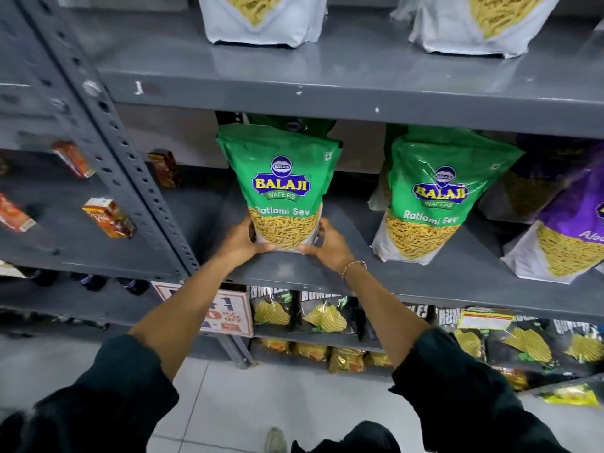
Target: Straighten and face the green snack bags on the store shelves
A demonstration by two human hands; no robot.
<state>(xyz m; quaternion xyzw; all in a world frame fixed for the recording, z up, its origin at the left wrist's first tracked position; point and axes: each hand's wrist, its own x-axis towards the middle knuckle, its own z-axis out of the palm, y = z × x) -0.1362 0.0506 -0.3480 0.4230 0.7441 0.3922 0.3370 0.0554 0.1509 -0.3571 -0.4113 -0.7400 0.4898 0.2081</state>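
Nearest, the left hand (243, 238) and right hand (323, 243) cup the bottom corners of the left green bag (281, 188), each grip pressed against a side with the thumbs laid along the base seam. The bag stands upright near the front lip of the shelf (376, 276), logo facing out. The step looks like squaring it: I would keep the pressure low on the gusset, nudge the base until it runs parallel to the lip, and let go gently so the tall, top-heavy pouch does not tip. There is bare shelf to its left up to the slotted post (137, 178), and a clear gap on the right before the second green bag (431, 197), which leans left and looks due for attention next. Beyond that, a purple bag (568, 237) crowds it. Further back, another green bag (294, 124) stands close behind, and the upper shelf (327, 99) hangs just above the tops, leaving little room to lift.
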